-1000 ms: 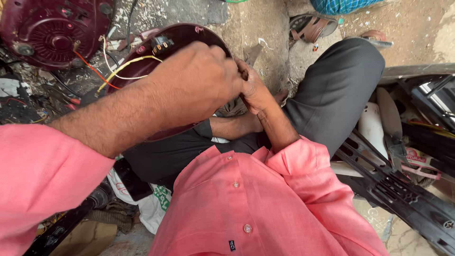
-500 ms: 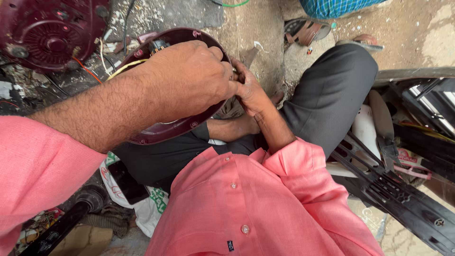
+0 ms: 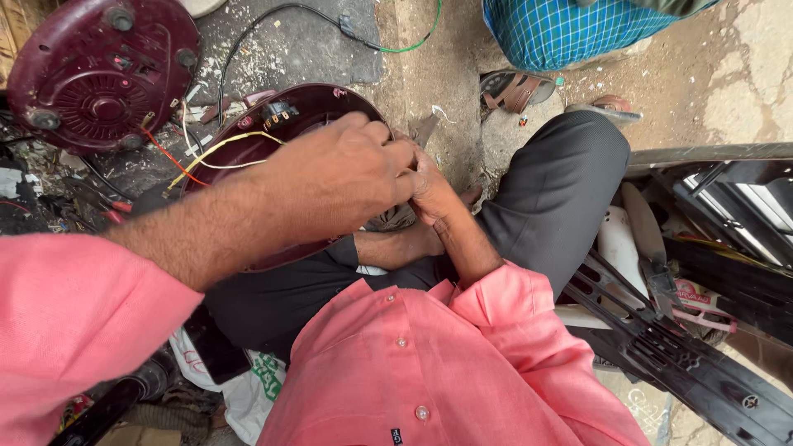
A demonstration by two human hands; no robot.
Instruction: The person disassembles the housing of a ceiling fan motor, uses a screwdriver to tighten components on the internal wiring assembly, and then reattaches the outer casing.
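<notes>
A maroon appliance housing [image 3: 289, 124] is held on the lap at 10 o'clock of the frame centre. The left hand [image 3: 339, 177] is laid over it, fingers curled narrow; the right hand [image 3: 429, 186] is pressed against it at 3 o'clock, grip hidden. A maroon base [image 3: 95, 70] lies at 10 o'clock.

Gritty concrete floor [image 3: 429, 74], maroon fan base [image 3: 99, 70], black cable [image 3: 273, 16], perhaps sandals [image 3: 516, 87]

A ground-level repair spot: opened maroon appliance housing [image 3: 273, 124], loose wires [image 3: 206, 153], scattered plastic parts [image 3: 686, 363].
</notes>
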